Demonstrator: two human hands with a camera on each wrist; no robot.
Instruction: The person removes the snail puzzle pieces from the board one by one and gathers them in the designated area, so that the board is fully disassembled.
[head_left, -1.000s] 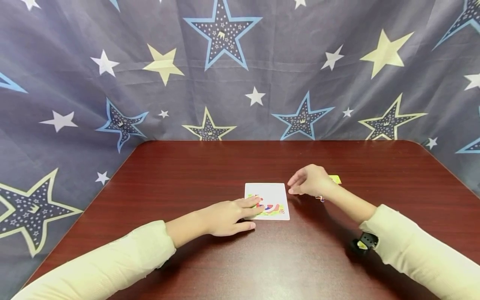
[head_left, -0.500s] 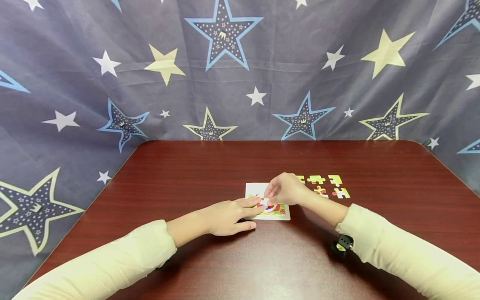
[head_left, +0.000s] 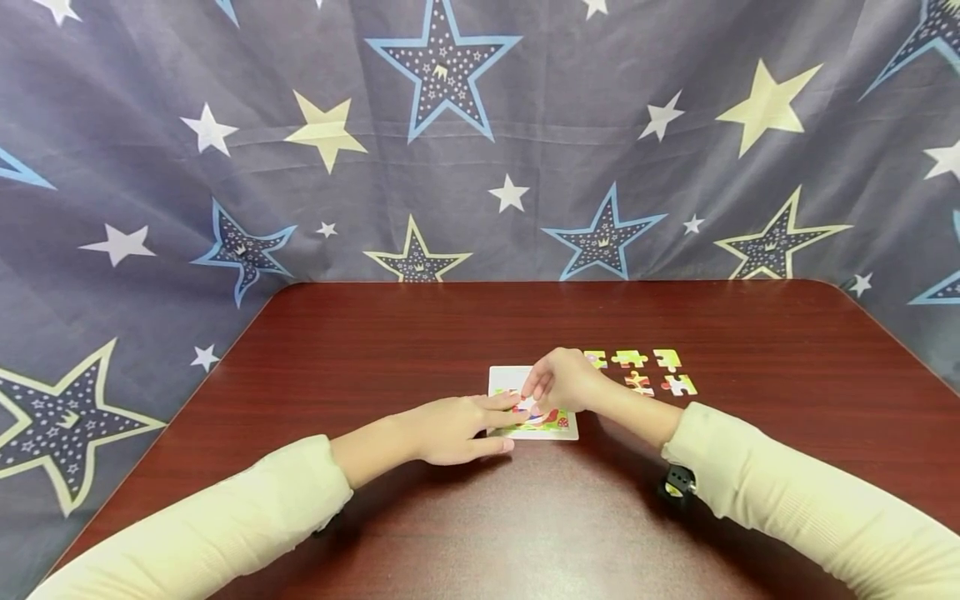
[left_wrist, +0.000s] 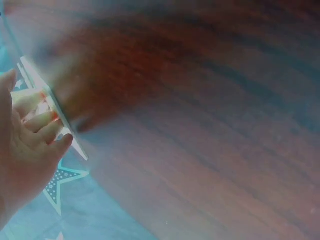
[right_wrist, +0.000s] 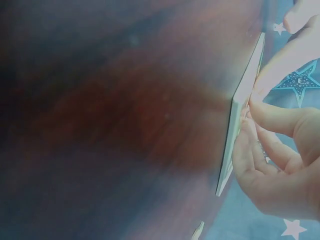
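A square white puzzle board (head_left: pixel 512 377) lies on the table, its lower part filled with a colourful picture and its upper part plain white. My left hand (head_left: pixel 456 431) rests on its left side, fingers stretched out over the picture; the left wrist view shows those fingers (left_wrist: pixel 37 122) along the board's edge. Over the middle of the board, my right hand (head_left: pixel 567 382) has thumb and fingertips brought together in a pinch on a puzzle piece, mostly hidden by the fingers. From the right wrist, the thumb and fingers (right_wrist: pixel 245 145) meet right at the board's face.
Several loose puzzle pieces (head_left: pixel 629 358) lie in two rows to the right of the board, just past my right hand, one (head_left: pixel 678 384) farthest right. The dark red wooden table (head_left: pixel 375 333) ends at a star-patterned cloth (head_left: pixel 465 225) behind.
My right hand has moved left from beside the board to over its picture, uncovering the loose pieces; in the last half second it shifts only slightly. My left hand stays in place.
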